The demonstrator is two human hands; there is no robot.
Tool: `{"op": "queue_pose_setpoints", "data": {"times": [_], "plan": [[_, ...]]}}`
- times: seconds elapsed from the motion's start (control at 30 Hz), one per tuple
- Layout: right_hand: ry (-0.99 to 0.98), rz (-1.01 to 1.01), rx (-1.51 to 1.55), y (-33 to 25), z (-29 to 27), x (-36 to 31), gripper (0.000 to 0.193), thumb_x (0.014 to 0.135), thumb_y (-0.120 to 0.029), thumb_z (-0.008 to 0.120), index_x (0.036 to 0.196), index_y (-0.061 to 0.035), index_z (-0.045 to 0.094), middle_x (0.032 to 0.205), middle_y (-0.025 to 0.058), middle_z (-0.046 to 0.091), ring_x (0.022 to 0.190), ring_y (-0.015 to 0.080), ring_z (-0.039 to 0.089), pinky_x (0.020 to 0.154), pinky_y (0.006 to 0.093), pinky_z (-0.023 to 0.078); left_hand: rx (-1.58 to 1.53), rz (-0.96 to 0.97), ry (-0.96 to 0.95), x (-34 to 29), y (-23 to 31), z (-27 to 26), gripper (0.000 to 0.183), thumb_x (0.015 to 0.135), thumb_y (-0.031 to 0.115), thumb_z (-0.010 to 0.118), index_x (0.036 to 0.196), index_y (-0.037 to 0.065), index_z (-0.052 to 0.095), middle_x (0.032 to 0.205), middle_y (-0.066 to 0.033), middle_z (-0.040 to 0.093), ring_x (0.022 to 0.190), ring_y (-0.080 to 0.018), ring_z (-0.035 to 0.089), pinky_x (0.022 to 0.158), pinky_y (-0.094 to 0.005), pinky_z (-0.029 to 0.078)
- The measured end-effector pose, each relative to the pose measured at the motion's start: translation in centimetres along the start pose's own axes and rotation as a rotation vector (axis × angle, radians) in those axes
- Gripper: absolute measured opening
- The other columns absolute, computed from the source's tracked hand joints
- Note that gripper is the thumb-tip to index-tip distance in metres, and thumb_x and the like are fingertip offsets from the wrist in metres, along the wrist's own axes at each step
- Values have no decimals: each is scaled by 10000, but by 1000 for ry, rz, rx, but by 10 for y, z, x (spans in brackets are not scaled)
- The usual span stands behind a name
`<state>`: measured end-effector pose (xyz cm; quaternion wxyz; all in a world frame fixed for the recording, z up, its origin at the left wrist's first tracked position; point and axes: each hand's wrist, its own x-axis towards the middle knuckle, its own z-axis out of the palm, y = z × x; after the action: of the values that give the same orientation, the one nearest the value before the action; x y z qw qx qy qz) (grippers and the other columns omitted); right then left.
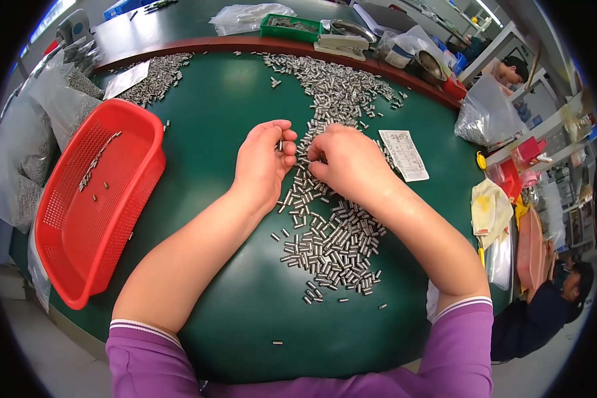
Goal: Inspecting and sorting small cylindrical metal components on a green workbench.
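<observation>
My left hand (264,159) is held over the middle of the green table, palm turned inward and fingers curled. Between its thumb and fingers shows a small metal cylinder (280,144); whether more lie deeper in the palm is hidden. Just to the right, my right hand (348,158) reaches into the long pile of small metal cylinders (331,245). Its thumb and fingers are pinched together, and what they hold, if anything, cannot be made out. The pile runs from the table's far edge, beneath both hands, towards me.
A red perforated basket (79,225) at the left contains several cylinders. Printed paper (404,155) lies right of the pile. Another heap (162,76) and bulging clear bags (30,152) are at the far left. A green tray (290,28) stands behind. Two people work at the right.
</observation>
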<state>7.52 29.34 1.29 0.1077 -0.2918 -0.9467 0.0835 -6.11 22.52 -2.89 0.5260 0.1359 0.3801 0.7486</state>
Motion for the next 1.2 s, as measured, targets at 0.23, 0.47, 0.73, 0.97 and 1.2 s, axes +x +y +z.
{"op": "queue_pose_setpoints", "data": {"times": [0.23, 0.47, 0.73, 0.97, 1.2], "plan": [[83, 31, 137, 13, -11, -8, 115, 814, -114, 613, 889, -35, 652, 922, 162, 617, 929, 345, 599, 803, 427, 491, 13, -22, -34, 1, -2, 0, 171, 927, 104, 490, 1066, 11, 531, 908, -55, 552, 709, -105, 493, 605, -232, 425], [-162, 420, 1110, 29, -24, -31, 202, 969, -130, 552, 1149, -43, 585, 975, 4, 639, 841, 57, 586, 776, 215, 489, 67, -42, -25, 0, -1, 2, 171, 931, 112, 490, 1068, 18, 529, 910, -45, 550, 706, -97, 489, 607, -228, 421], [-66, 380, 1189, 29, -15, -38, 237, 957, -95, 561, 1181, -21, 581, 1006, 37, 662, 893, 87, 621, 795, 232, 507, 268, -73, -272, -3, -4, 6, 206, 936, 168, 594, 1085, 35, 543, 811, 5, 550, 607, -41, 454, 507, -180, 364], [22, 315, 1084, 23, -9, -35, 197, 904, -36, 609, 1097, -9, 579, 973, 47, 657, 941, 122, 649, 780, 241, 520, 421, -102, -349, -10, -2, 10, 183, 929, 150, 626, 1058, 36, 566, 757, 35, 514, 594, -23, 410, 507, -173, 331], [53, 311, 991, 32, -10, -40, 257, 850, -24, 666, 1090, -14, 576, 960, 42, 638, 866, 100, 616, 805, 243, 521, 385, -104, -332, -7, -3, 5, 220, 906, 170, 640, 1070, 31, 592, 773, 45, 530, 612, -19, 435, 529, -172, 352]]}}
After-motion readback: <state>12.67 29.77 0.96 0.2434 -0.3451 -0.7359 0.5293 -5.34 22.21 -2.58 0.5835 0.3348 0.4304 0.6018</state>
